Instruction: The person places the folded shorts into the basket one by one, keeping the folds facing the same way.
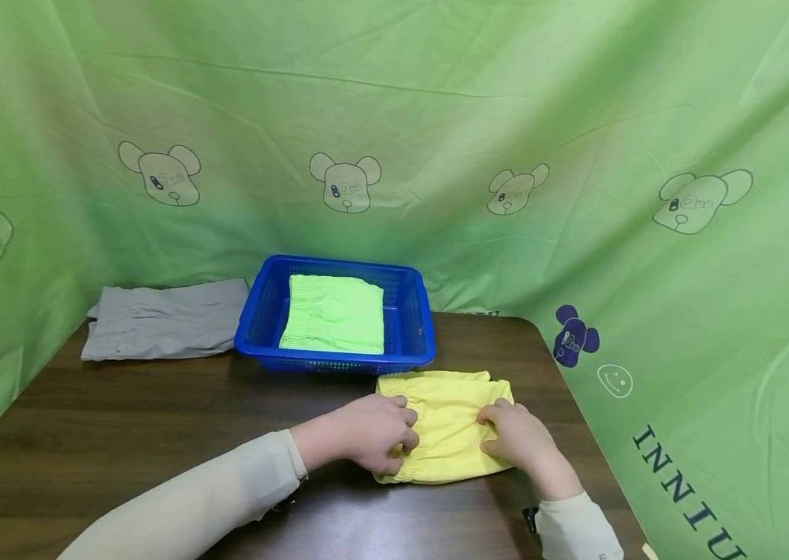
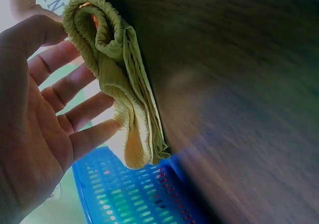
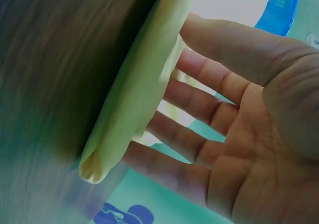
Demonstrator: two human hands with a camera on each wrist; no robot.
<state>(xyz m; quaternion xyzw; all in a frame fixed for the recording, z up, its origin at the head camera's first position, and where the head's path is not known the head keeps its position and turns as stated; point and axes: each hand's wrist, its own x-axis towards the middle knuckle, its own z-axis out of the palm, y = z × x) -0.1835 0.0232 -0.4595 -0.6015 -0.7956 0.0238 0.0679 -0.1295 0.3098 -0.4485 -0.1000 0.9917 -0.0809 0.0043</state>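
Folded yellow shorts (image 1: 447,428) lie on the wooden table, their gathered elastic waistband (image 2: 107,47) toward the left. My left hand (image 1: 375,435) touches the waistband end with its fingertips, fingers spread and loosely bent in the left wrist view. At the opposite end, my right hand (image 1: 522,437) rests its fingertips on top of the fabric near the folded edge (image 3: 132,94). Layers of cloth show stacked under the left fingers. Both palms stay off the cloth.
Behind the yellow shorts stands a blue perforated basket (image 1: 334,361) with a folded bright green garment (image 1: 334,315) inside. A folded grey garment (image 1: 170,320) lies left of it. A green curtain (image 1: 436,101) with bear prints hangs around the wooden table (image 1: 177,412).
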